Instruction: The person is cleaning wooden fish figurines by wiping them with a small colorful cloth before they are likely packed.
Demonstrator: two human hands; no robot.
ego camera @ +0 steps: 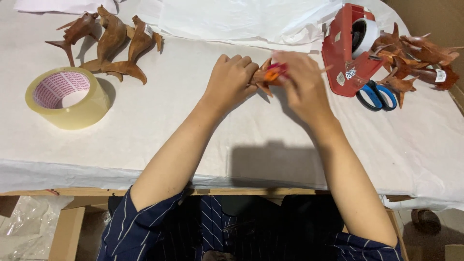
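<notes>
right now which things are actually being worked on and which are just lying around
In hand:
- small wooden carving, held between both hands
- left hand
- right hand, blurred
- orange and pink bit at the carving

Lying about:
- roll of clear tape
- three wooden carvings
- red tape dispenser
- blue-handled scissors
- pile of carvings
- white paper

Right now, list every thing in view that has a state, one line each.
Left hand: fingers curled shut on the small wooden carving.
Right hand: blurred, fingers on the same carving.
Clear tape roll: lying flat, hole up.
Red tape dispenser: loaded with a roll.
Blue scissors: closed, lying flat.
Three wooden dolphins: lying in a cluster.
</notes>
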